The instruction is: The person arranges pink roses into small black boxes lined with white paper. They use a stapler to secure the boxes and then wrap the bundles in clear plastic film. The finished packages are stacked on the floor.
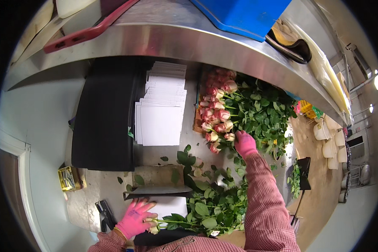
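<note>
Pink-gloved, our left hand spread its fingers wide against a round cream rose, perhaps steadying it, while our pink-gloved right hand's grip beside pink-and-cream roses was unclear.

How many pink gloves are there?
2: one on the left hand, by the white sheet; one on the right hand, beside the pink roses. Others may be hidden.

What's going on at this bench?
Pink-and-cream roses are being handled. The pink-gloved left hand is at a pale rose beside a white sheet. The pink-gloved right hand is at the near edge of the rose pile; whether its grip has a stem is unclear. A stack of white sheets lies left of that pile.
</note>
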Demonstrator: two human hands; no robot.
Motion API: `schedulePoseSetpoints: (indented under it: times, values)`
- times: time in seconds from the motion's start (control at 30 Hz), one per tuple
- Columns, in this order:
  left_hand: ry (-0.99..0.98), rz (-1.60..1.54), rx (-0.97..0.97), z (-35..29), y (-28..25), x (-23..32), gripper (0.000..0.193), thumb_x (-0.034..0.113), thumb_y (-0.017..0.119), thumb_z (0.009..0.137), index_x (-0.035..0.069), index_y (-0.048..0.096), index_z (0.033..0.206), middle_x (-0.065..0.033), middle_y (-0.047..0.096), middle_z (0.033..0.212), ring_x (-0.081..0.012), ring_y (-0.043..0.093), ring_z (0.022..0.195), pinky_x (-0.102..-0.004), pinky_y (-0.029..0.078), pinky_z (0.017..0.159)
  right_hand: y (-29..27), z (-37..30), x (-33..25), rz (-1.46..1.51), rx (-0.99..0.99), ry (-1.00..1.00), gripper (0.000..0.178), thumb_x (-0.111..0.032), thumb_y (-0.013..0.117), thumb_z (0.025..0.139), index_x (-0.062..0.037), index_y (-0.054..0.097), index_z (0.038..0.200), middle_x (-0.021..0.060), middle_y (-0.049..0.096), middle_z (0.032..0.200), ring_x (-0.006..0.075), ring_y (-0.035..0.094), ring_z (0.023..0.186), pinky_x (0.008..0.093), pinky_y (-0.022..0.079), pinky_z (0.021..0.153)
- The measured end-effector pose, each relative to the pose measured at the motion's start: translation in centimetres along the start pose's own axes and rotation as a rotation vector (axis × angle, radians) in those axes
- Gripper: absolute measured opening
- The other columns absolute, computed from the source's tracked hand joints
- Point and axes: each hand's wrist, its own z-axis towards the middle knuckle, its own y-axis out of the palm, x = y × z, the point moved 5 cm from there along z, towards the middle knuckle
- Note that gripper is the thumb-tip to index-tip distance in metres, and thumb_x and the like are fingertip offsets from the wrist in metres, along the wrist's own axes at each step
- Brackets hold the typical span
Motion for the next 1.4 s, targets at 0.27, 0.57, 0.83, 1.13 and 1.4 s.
schedulePoseSetpoints:
  times: [0.27,0.57,0.83,1.13,1.4]
  values:
    - [-0.008,0.01,-0.034,0.5,0.0,0.4,0.038,0.042,0.068,0.081,0.017,0.073,0.109,-0.0061,0.054,0.137,-0.0347,0.04,0.134,-0.0548,0.022,0.114,-0.1,1.8,-7.4,0.095,0.079,-0.101,0.057,-0.032,0.058,0.085,-0.0133,0.048,0.138,0.0129,0.068,0.111,0.0334,0.066,0.097,0.0448,0.052,0.082]
    - [0.025,0.024,-0.029,0.7,-0.2,-0.1,0.04,0.041,0.072,0.079,0.015,0.073,0.109,-0.0102,0.052,0.14,-0.0362,0.041,0.134,-0.0519,0.022,0.115,-5.7,-3.2,-7.9,0.184,-0.114,0.041,0.041,-0.029,0.071,0.082,-0.019,0.06,0.12,0.0102,0.066,0.111,0.0285,0.068,0.095,0.0413,0.055,0.078]
    - [-0.028,-0.035,-0.021,0.1,0.1,-0.2,0.039,0.041,0.072,0.08,0.017,0.073,0.11,-0.0097,0.053,0.139,-0.0354,0.041,0.134,-0.0528,0.019,0.117,-16.2,-8.1,-1.3,-0.387,-0.182,0.065,0.023,-0.027,0.064,0.09,-0.0147,0.063,0.109,0.0078,0.07,0.104,0.0236,0.07,0.087,0.0376,0.056,0.075]
    - [0.035,0.023,-0.038,0.9,-0.3,0.1,0.038,0.044,0.067,0.082,0.02,0.073,0.111,-0.0063,0.053,0.139,-0.0349,0.041,0.134,-0.0536,0.023,0.114,4.8,4.0,2.2,-0.296,-0.233,-0.026,0.038,-0.018,0.051,0.088,-0.0145,0.059,0.125,0.0074,0.064,0.118,0.0279,0.066,0.101,0.0412,0.053,0.082]
    - [0.056,0.022,-0.028,0.2,0.2,0.0,0.039,0.042,0.066,0.084,0.016,0.072,0.112,-0.0104,0.049,0.143,-0.0323,0.036,0.138,-0.0512,0.018,0.117,-19.1,-13.3,6.3,0.632,0.499,-0.086,0.035,-0.025,0.057,0.096,-0.0004,0.059,0.121,0.0104,0.065,0.112,0.0188,0.063,0.1,0.0302,0.051,0.086]
